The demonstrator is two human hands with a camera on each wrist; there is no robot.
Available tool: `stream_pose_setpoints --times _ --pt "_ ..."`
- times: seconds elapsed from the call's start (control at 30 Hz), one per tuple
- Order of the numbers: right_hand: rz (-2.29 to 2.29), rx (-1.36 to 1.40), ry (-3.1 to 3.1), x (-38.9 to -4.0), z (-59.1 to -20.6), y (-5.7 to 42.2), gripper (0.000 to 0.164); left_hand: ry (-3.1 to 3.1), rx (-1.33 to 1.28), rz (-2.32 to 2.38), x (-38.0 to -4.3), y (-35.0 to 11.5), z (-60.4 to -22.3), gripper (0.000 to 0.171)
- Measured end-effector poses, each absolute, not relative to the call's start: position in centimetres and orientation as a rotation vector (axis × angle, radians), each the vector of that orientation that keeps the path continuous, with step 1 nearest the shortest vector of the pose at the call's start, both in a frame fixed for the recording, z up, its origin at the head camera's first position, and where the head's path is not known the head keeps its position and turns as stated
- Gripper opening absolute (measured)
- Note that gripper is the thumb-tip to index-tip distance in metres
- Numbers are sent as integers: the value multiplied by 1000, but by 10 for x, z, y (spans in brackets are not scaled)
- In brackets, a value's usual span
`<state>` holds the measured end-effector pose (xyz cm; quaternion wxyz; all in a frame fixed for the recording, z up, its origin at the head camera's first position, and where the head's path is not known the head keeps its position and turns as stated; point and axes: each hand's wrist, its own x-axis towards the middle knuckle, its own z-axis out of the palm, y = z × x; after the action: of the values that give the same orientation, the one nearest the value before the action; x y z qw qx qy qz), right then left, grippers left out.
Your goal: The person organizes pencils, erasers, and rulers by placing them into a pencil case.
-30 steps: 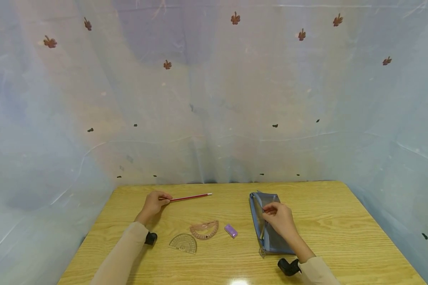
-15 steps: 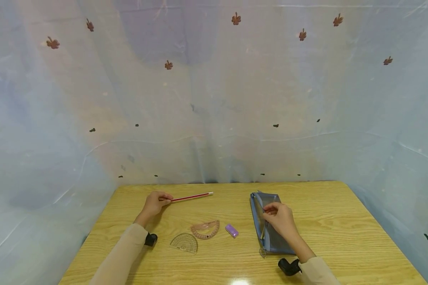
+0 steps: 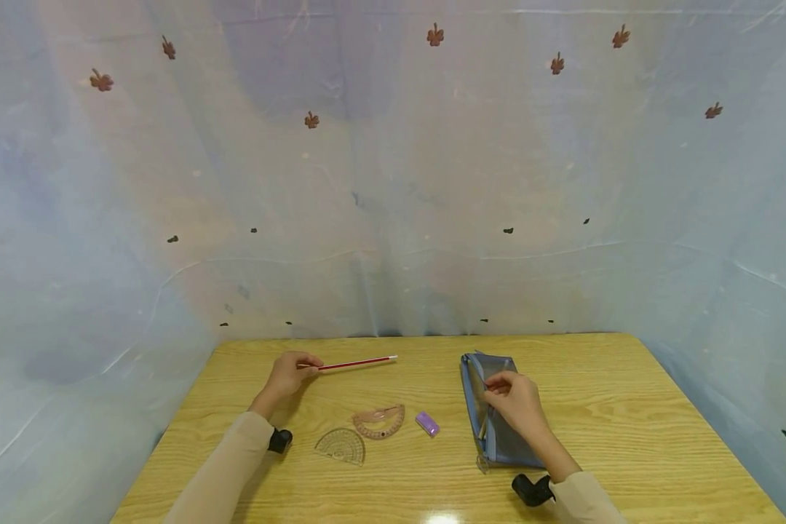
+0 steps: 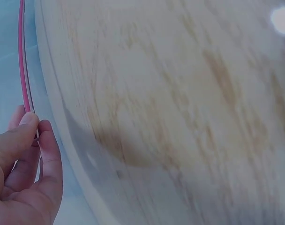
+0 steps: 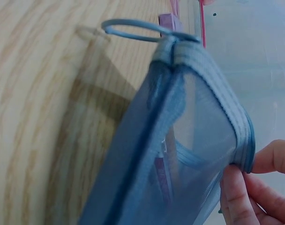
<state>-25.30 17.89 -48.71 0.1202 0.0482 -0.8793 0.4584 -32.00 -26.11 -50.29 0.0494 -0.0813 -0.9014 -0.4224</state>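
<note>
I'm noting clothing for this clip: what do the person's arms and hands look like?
The left sleeve and right sleeve are plain pale beige. A small black device shows at each wrist. The left hand and right hand wear no gloves.

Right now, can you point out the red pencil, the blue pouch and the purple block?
Red pencil (image 3: 357,362): head view, middle of the exposed shaft.
Blue pouch (image 3: 507,441): head view, side panel, lower part.
Purple block (image 3: 427,423): head view, middle of its upper face.

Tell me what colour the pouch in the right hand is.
The pouch is greyish blue; the right wrist view shows it best.
</note>
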Motion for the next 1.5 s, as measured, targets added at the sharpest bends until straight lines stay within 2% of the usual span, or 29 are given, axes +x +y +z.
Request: stream_pose_setpoints --times 0.7,1.5 --pt "1352 139 -2573 -252 -488 180 13 -2769 -256 -1314 -318 -251 -501 9" --pt "1396 98 -2559 -251 -486 177 13 -2758 -382 -1361 -318 -237 -503 8"
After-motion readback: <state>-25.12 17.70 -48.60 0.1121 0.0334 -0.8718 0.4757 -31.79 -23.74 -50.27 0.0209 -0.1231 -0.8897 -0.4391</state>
